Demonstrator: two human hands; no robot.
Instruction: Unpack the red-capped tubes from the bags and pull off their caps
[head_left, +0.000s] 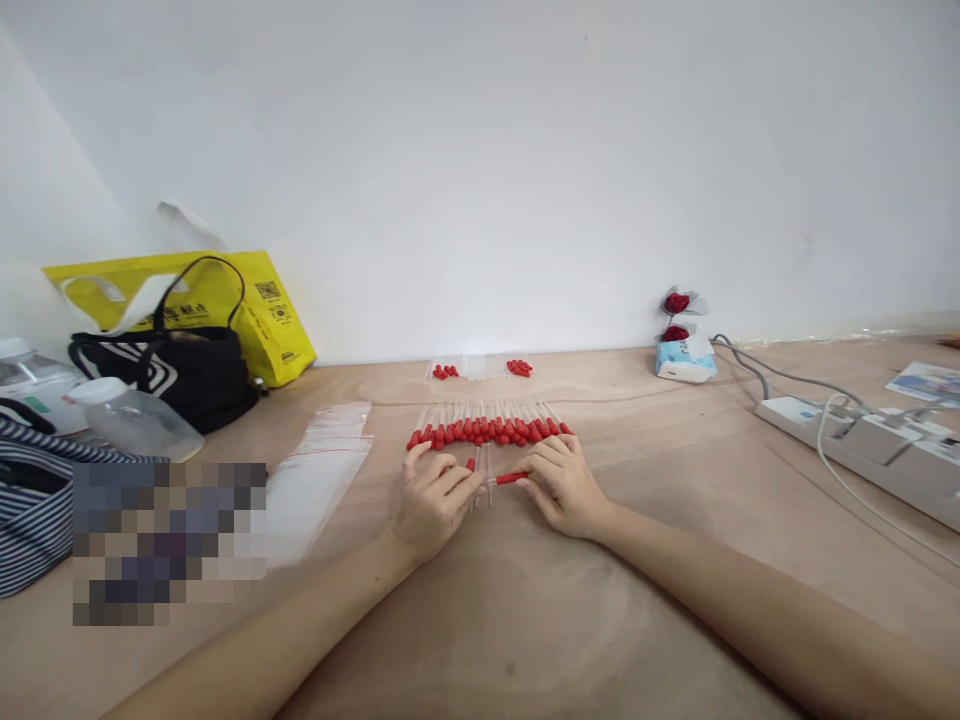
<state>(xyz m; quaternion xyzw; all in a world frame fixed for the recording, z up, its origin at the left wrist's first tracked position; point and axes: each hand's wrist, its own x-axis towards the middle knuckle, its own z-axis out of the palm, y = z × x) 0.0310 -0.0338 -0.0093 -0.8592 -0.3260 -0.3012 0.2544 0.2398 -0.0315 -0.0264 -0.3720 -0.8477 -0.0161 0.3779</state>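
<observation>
A broad, pale brown wooden worktop (510,620) meets the white wall along its far edge. Toward its far-left corner stands a bright yellow rectangular shopping bag (289,325) with white handles, and in front of it a soft black fabric handbag (206,365). A long white plastic power strip (825,425) lies toward the right edge. Flat, clear plastic zip bags (311,500) lie left of the hands. A row of slim clear tubes with red bulb ends (487,430) runs parallel to the far edge, midway across, bulbs toward the near edge. Just nearer that edge are both hands: the right hand (562,485) pinches a slender red tubular piece (512,478) between thumb and fingers, pointing left; the left hand (439,497) has its thumb and fingertips drawn together beside it, but I cannot tell what they grip.
</observation>
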